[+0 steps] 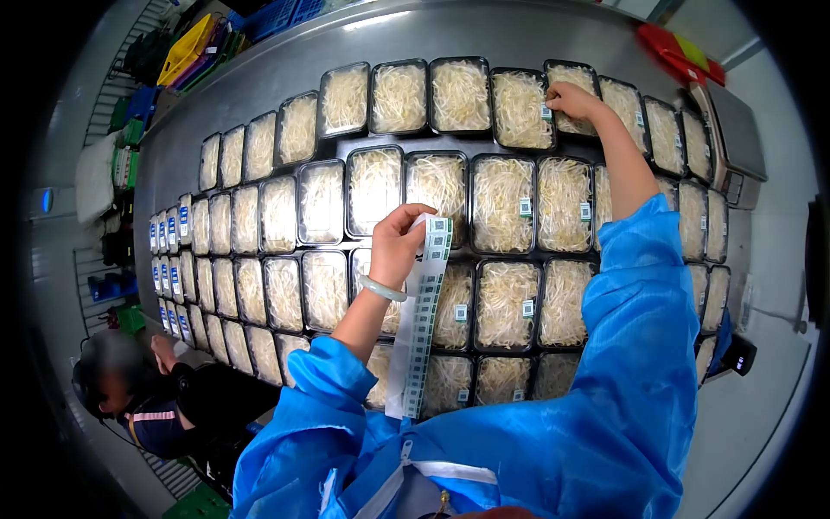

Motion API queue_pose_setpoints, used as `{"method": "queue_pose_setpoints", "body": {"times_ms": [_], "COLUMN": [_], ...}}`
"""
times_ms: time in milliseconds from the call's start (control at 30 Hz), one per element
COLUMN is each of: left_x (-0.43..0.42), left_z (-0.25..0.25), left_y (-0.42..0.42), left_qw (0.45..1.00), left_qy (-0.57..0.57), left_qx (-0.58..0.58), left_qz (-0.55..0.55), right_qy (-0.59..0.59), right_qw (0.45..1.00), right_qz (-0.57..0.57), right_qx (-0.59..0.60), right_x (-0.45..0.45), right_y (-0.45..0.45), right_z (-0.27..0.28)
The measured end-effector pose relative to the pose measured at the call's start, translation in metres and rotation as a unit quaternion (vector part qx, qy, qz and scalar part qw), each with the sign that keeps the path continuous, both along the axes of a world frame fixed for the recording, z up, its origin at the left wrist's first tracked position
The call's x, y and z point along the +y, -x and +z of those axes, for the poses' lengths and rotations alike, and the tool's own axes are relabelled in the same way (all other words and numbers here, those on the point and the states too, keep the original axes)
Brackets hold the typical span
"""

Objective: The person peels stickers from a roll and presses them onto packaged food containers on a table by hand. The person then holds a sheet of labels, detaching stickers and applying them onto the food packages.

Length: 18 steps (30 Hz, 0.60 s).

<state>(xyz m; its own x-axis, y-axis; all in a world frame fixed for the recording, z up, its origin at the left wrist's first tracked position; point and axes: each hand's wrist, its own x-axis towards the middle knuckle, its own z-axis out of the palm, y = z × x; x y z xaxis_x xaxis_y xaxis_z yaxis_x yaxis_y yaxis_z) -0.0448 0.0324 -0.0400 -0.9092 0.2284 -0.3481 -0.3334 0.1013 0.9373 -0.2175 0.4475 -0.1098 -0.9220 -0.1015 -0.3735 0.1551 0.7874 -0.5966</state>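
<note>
My left hand [396, 246] is closed on a long strip of labels [423, 324], white with green printing and square codes, which hangs down in front of my blue sleeve and body. At the back row my right hand [571, 101] reaches out with its fingers bent and pinched at a small label [545, 111]. That label lies at the right edge of a black tray of bean sprouts [521, 105]. Whether the fingers grip it or only press on it is hard to see. Another sprout tray [572, 76] lies partly under this hand.
Rows of sprout trays [504, 203] cover much of the steel table [363, 43]; several on the right bear small labels, those far left blue ones. A scale [731, 130] and a red item [679, 54] stand at right. Another person [160, 406] is at lower left. Crates [188, 50] stand beyond.
</note>
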Motion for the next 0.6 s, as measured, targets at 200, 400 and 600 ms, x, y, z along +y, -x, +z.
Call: {"method": "queue_pose_setpoints", "body": {"times_ms": [200,400,600], "left_x": [-0.002,-0.001,0.003], "left_z": [0.005,0.008,0.013], "left_y": [0.002,0.001,-0.004], "left_qw": [1.0,1.0,0.999], "left_qy": [-0.004,-0.015,0.021], "left_qx": [0.004,0.009,0.037], "left_qz": [0.009,0.026,-0.011], "right_qy": [-0.11,0.051,0.296], "right_qw": [0.988,0.982,0.953], "right_qz": [-0.027,-0.149,0.054], "right_qx": [0.105,0.105,0.035], "right_x": [-0.013,-0.129,-0.209], "right_y": [-0.008,-0.086,-0.178], "right_z": [-0.012,0.089,0.075]}}
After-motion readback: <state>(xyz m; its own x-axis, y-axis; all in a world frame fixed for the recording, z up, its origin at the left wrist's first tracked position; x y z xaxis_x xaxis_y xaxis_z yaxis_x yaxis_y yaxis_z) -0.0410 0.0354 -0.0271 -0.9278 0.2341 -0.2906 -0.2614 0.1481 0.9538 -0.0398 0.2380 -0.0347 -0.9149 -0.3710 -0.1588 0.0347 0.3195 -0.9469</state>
